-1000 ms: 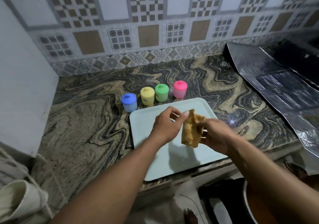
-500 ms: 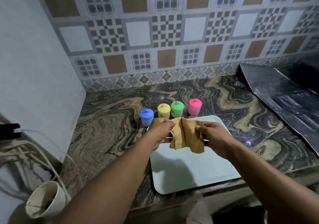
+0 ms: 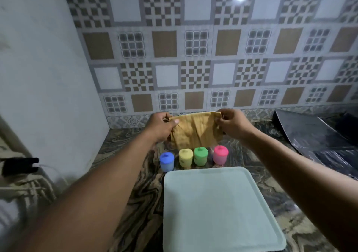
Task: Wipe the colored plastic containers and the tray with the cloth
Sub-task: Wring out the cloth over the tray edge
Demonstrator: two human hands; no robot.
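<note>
Fingers of both hands stretch wrinkled tan cloth flat.

Four containers, one tray, one cloth.

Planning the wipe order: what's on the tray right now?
Nothing shows on the tray; its pale surface is bare. The blue, yellow, green and pink containers stand on the counter behind it. Its near edge is cropped.
</note>
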